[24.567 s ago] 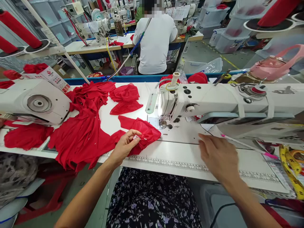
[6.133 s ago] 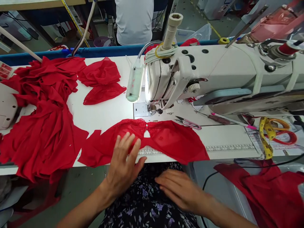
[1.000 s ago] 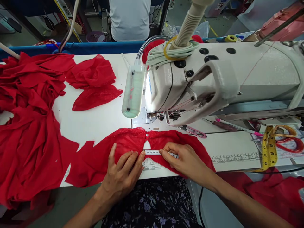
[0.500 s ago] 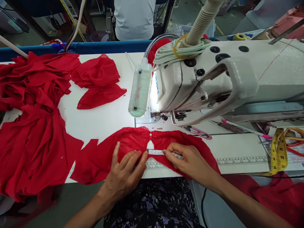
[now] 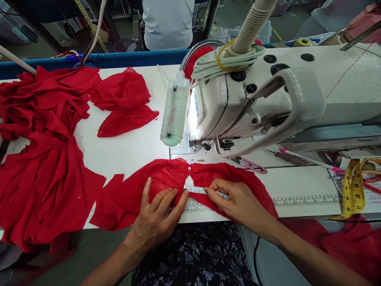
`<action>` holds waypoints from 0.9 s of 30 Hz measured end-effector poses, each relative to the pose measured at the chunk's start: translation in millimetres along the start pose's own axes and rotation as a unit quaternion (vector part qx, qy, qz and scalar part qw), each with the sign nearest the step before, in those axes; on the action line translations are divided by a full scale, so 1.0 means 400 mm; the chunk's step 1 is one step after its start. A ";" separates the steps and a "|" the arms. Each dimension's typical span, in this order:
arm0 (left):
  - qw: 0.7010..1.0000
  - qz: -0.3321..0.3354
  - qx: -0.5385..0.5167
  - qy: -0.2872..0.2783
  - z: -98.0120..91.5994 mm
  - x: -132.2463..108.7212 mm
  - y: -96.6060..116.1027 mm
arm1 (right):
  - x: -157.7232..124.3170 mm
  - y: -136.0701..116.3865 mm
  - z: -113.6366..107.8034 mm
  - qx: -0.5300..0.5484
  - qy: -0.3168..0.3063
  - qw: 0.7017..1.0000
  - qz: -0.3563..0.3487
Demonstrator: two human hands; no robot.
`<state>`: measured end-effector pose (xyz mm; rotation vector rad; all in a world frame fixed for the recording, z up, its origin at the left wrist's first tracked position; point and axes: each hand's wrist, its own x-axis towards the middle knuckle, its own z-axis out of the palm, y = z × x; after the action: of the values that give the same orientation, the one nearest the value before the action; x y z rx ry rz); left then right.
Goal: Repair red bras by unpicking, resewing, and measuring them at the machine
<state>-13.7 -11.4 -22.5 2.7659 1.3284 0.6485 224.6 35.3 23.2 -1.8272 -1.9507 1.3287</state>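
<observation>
A red lace-edged fabric piece lies spread along the front edge of the white sewing table, two halves joined at a small gap in the middle. My left hand lies flat on its left half, fingers stretched toward the gap. My right hand rests on the right half, its fingers pinched on a white measuring tape laid across the gap. The white sewing machine stands just behind, its lamp lit above the needle plate.
A big heap of red fabric covers the table's left side, with two smaller red pieces behind. Pink thread snips and a yellow tape measure lie to the right. A person in a white shirt sits at the bench beyond.
Both hands stay on the red piece with the white tape across the gap. Only the view has shifted slightly.
</observation>
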 end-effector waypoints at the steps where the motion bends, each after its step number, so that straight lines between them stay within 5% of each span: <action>1: 1.000 0.000 0.000 -0.003 0.000 0.000 0.000 | 0.000 0.002 0.000 0.000 -0.001 1.000 -0.003; 27: 1.000 -0.008 -0.001 0.000 -0.002 0.008 0.001 | 0.001 0.017 -0.001 0.002 -0.018 1.000 -0.010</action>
<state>-11.9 -9.2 -20.6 2.7514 1.3481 0.6492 229.8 34.8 18.5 -1.7892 -1.9760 1.3678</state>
